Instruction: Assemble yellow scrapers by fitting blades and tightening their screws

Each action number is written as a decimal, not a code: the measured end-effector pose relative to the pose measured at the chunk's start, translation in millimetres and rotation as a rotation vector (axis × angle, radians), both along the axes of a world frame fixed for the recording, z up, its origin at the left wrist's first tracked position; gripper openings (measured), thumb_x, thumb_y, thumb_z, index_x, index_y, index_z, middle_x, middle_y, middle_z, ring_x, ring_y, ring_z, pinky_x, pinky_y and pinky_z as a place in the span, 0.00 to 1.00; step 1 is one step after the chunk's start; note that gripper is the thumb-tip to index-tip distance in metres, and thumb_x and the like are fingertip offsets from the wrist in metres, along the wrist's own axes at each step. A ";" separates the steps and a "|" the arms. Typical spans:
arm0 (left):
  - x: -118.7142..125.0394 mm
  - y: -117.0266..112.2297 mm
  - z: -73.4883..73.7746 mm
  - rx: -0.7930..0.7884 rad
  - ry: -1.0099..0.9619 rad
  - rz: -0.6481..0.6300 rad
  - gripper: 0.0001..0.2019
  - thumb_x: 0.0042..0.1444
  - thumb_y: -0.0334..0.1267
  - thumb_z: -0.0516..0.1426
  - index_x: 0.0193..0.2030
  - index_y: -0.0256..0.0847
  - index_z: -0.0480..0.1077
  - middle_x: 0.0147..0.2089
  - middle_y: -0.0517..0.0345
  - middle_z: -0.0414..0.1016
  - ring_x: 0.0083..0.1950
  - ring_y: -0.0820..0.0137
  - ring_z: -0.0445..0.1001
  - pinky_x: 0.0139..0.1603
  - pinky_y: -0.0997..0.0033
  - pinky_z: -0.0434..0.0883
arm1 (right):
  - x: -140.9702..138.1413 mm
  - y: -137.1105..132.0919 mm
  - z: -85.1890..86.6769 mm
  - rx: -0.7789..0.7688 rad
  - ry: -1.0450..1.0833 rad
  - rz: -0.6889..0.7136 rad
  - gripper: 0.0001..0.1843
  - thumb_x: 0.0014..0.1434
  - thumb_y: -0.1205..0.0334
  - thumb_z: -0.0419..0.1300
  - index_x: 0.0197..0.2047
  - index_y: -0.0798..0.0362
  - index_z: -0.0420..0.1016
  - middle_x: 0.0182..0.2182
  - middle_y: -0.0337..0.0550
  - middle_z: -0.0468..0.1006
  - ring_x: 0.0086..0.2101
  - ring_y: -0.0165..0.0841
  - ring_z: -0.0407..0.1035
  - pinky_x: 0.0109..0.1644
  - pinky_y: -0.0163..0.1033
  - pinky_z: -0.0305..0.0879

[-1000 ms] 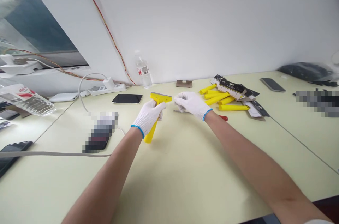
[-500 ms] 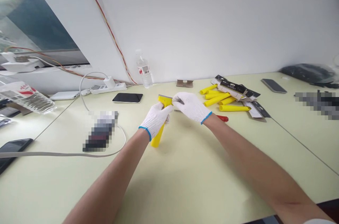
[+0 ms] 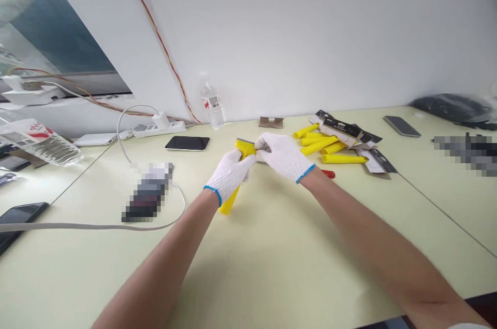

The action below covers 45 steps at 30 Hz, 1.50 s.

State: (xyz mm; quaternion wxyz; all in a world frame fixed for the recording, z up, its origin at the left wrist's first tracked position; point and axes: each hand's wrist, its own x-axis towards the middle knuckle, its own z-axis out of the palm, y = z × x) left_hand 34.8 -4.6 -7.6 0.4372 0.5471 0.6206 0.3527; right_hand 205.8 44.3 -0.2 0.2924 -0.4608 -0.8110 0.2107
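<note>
My left hand (image 3: 229, 172), in a white knit glove with a blue cuff, is closed around the handle of a yellow scraper (image 3: 230, 203). The scraper's head points away from me, with a grey blade along its top edge. At the right end of the head, my right hand (image 3: 280, 155), gloved alike, has its thumb and fingers pinched together. What lies between those fingertips is hidden. Beyond my right wrist lies a red-handled tool (image 3: 328, 173), partly covered by the arm.
Several yellow scrapers (image 3: 318, 147) and black-and-white cardboard packages (image 3: 341, 129) are piled at the right. A small brown cardboard piece (image 3: 271, 122) and a water bottle (image 3: 212, 103) stand near the wall. Phones (image 3: 187, 143), a power strip (image 3: 159, 128) and a white cable (image 3: 97, 226) occupy the left.
The scraper's head has shifted slightly right and its handle leans a little more. My right fingers have closed in against the head's right end. My left grip stays.
</note>
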 end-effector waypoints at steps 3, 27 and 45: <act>-1.0 -0.2 3.7 -0.012 -0.014 -0.030 0.10 0.60 0.40 0.58 0.31 0.40 0.64 0.25 0.57 0.72 0.27 0.71 0.71 0.32 0.69 0.70 | -0.6 0.2 1.6 0.006 0.021 -0.015 0.08 0.60 0.73 0.62 0.43 0.56 0.76 0.38 0.40 0.81 0.36 0.30 0.72 0.42 0.33 0.63; -4.1 0.1 -0.7 -0.010 -0.012 -0.057 0.12 0.58 0.46 0.59 0.33 0.40 0.66 0.28 0.57 0.74 0.28 0.71 0.72 0.35 0.69 0.72 | -3.3 -3.2 5.6 -0.011 -0.067 -0.086 0.09 0.62 0.67 0.60 0.40 0.56 0.82 0.40 0.48 0.82 0.40 0.36 0.72 0.46 0.37 0.66; -4.4 2.5 3.2 0.005 -0.005 -0.060 0.10 0.57 0.45 0.59 0.34 0.39 0.68 0.26 0.58 0.73 0.27 0.71 0.71 0.33 0.70 0.70 | -0.3 -5.1 13.6 -0.059 -0.028 -0.076 0.10 0.61 0.70 0.60 0.43 0.59 0.82 0.40 0.48 0.82 0.39 0.34 0.73 0.47 0.37 0.68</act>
